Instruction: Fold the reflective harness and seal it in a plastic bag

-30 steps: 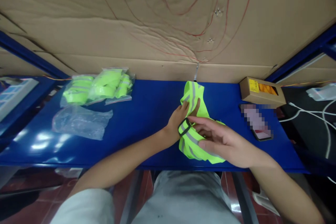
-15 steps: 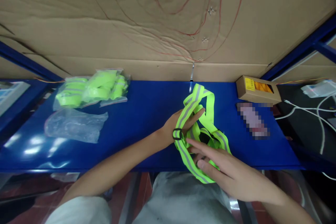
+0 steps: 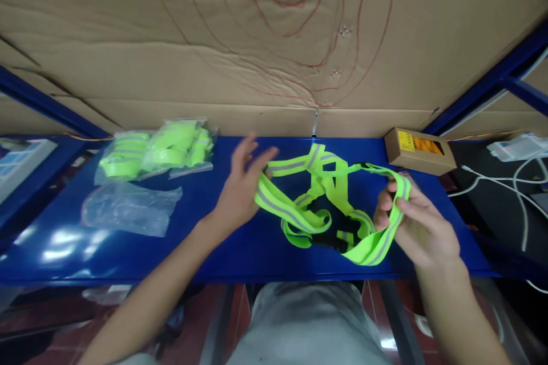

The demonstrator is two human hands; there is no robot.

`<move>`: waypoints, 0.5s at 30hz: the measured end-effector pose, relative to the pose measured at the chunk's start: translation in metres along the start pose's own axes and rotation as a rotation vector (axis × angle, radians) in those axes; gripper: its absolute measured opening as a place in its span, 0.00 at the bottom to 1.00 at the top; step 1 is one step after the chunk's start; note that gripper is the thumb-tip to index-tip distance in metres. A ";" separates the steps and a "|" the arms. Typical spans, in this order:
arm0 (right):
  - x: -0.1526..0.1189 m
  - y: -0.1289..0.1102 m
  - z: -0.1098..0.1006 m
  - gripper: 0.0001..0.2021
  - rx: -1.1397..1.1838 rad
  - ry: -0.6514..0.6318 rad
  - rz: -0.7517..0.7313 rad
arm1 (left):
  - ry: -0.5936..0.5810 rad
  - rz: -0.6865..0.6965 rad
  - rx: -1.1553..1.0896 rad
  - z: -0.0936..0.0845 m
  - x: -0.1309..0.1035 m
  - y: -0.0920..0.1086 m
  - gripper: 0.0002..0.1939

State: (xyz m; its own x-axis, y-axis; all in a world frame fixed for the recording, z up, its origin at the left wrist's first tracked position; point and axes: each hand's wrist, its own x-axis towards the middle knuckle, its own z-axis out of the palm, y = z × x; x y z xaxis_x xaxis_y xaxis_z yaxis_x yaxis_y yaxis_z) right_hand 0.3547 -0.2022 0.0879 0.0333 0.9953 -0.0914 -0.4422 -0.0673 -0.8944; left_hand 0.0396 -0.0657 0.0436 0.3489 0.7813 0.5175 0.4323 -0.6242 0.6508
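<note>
A neon yellow-green reflective strap vest (image 3: 314, 174) with grey stripes lies loosely spread over the blue table, its bands looped and partly tangled. My left hand (image 3: 242, 188) is at its left side, some fingers stretched up and slightly blurred. A strap loop runs to this hand and seems hooked on it; the contact is partly hidden. My right hand (image 3: 422, 219) pinches another band between thumb and fingers at the right, holding that loop raised. Dark parts show among the lower bands, too unclear to name.
Clear plastic bags of folded neon straps (image 3: 171, 145) lie at the back left, with an empty clear bag (image 3: 131, 208) in front. A cardboard box (image 3: 422, 151) stands at the back right, near white cables (image 3: 520, 182). A cardboard panel (image 3: 214, 74) rises behind the blue table (image 3: 240, 262).
My hands have moved apart, left hand leftward and right hand rightward. The bunched vest is now spread wider, its loops opened. The right hand, fingers extended before, now grips a band.
</note>
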 end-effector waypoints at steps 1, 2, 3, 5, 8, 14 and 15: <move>0.004 -0.004 -0.003 0.11 0.019 0.024 -0.014 | 0.144 -0.165 -0.154 -0.003 -0.001 -0.002 0.26; 0.007 -0.006 -0.005 0.12 0.023 0.037 -0.023 | 0.233 -0.318 -0.316 -0.006 -0.001 -0.004 0.28; 0.010 -0.008 -0.005 0.14 0.018 0.044 -0.028 | 0.251 -0.458 -0.481 -0.009 -0.001 -0.004 0.28; 0.015 -0.011 -0.004 0.15 -0.003 0.050 -0.038 | 0.141 -0.692 -0.777 -0.017 0.001 -0.001 0.23; 0.022 -0.017 -0.004 0.16 -0.032 0.045 -0.064 | 0.003 -0.880 -1.104 -0.034 0.008 0.015 0.15; 0.030 -0.032 -0.009 0.16 -0.016 0.056 -0.111 | 0.391 -0.701 -1.177 -0.061 0.029 0.041 0.03; 0.031 -0.031 -0.010 0.16 -0.027 0.054 -0.111 | 0.454 -0.686 -1.146 -0.061 0.031 0.040 0.03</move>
State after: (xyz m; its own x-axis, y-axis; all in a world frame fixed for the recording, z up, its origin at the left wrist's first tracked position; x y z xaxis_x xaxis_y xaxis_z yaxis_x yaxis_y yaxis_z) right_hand 0.3782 -0.1699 0.1089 0.1298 0.9914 -0.0138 -0.4087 0.0408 -0.9118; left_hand 0.0166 -0.0662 0.1196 -0.0414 0.9947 -0.0939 -0.5786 0.0528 0.8139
